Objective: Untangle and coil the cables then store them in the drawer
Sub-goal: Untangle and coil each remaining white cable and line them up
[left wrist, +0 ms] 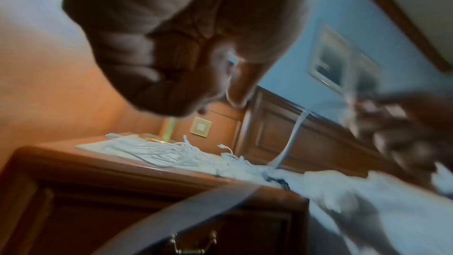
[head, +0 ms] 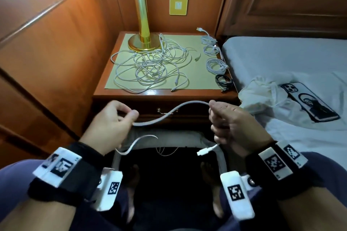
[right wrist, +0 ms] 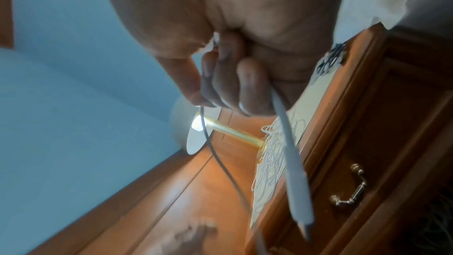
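Both hands are raised in front of the nightstand [head: 165, 94], drawer [head: 187, 112] closed.

Left hand [head: 110, 120]: thumb and forefinger pinch a white cable [head: 169, 113]. Right hand [head: 227, 122]: fingers curled around the same cable; its plug end [head: 203, 151] hangs below the fist. The cable spans hand to hand, crossing in front of the drawer handle [head: 163, 111].

On the nightstand top:
- lamp [head: 141, 24], gold, at 12 o'clock, base touching the tangle
- tangle [head: 152, 67] of white cables, centre of the mat [head: 199, 80]; strand count cannot be told
- coils along the 3 o'clock edge: 3 white [head: 216, 64], 1 black [head: 224, 80]

Wall plate [head: 178, 4], yellow, behind at 12 o'clock.

Bed [head: 281, 52] at 3 o'clock: 1 phone [head: 309, 104], 1 clear plastic bag [head: 262, 95] just beside it.

Wrist views blurred. The right wrist view confirms the fist is closed on the cable.
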